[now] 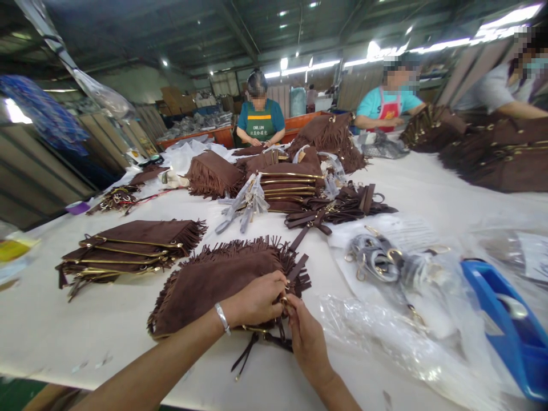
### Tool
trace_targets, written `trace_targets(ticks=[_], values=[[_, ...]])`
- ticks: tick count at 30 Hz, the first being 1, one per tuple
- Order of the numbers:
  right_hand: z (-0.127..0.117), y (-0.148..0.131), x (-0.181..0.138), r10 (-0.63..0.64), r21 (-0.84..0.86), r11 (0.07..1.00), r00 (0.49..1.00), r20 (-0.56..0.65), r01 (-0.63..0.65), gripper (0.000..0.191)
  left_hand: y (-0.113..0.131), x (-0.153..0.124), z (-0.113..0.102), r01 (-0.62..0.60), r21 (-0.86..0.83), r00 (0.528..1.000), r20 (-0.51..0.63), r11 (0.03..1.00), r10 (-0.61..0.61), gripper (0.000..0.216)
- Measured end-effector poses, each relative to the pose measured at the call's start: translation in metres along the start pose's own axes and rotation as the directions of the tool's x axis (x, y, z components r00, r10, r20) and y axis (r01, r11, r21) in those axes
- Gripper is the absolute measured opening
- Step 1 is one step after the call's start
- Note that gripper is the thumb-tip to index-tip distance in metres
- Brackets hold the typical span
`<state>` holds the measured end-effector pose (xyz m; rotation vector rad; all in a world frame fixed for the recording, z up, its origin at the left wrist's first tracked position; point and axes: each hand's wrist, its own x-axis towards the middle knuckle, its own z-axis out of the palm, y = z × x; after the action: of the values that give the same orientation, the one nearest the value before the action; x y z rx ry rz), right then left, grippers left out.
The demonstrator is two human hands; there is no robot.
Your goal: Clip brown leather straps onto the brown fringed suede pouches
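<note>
Fringed brown bag (214,282): flat on white table (64,319), close to near edge, gold-trimmed opening turned toward wearer, probably for easy reach.
Left hand (257,299): closed over bag's right corner, pressing down, seemingly to steady it.
Right hand (306,339): fingertips pinched on small gold ring (284,301) at same corner, touching left fingers.
Dark strap (257,349): trailing loose from that corner toward table edge.
Stack of like bags (132,245): left, well apart.
Plastic bag of straps (381,260): right, near.
Blue tray (505,325): far right.
</note>
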<state>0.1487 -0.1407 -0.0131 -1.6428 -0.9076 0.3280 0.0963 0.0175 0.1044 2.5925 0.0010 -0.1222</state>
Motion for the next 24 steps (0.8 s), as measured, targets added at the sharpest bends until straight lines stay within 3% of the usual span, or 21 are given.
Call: trace_targets(ticks=[6,11,14,17,18,20,22,24], values=[[-0.007,0.003,-0.002,-0.026,-0.104,0.994,0.996,0.087,0.035,0.041,0.000,0.002,0.003,0.012,0.044,1.000,-0.002,0.999,-0.012,0.010],[-0.045,-0.024,0.014,0.108,-0.162,0.984,0.973,0.202,-0.076,0.021,0.007,-0.001,0.010,0.022,0.155,0.998,-0.061,0.988,-0.013,0.010],[-0.069,-0.047,0.044,0.138,-0.081,0.989,0.963,0.233,-0.122,0.013,0.010,-0.004,0.013,0.025,0.136,0.995,-0.096,0.990,-0.012,0.025],[-0.075,-0.064,0.077,0.201,0.166,0.957,0.956,0.215,-0.238,0.019,0.008,-0.011,0.021,-0.009,0.088,0.976,-0.215,0.996,0.028,0.054],[-0.072,-0.066,0.086,0.237,0.300,0.903,0.940,0.246,-0.306,0.022,0.007,-0.014,0.026,-0.011,0.087,0.962,-0.273,0.996,0.034,0.063],[-0.062,-0.065,0.100,0.298,0.538,0.701,0.878,0.374,-0.467,0.025,0.003,-0.020,0.036,0.011,0.103,0.919,-0.393,0.995,0.031,0.072],[-0.049,-0.058,0.108,0.322,0.644,0.505,0.817,0.478,-0.575,0.025,0.001,-0.026,0.044,0.023,0.130,0.872,-0.488,0.991,0.044,0.070],[-0.037,-0.048,0.113,0.344,0.668,0.429,0.794,0.501,-0.608,0.022,0.002,-0.029,0.047,0.008,0.162,0.856,-0.511,0.987,0.077,0.062]])
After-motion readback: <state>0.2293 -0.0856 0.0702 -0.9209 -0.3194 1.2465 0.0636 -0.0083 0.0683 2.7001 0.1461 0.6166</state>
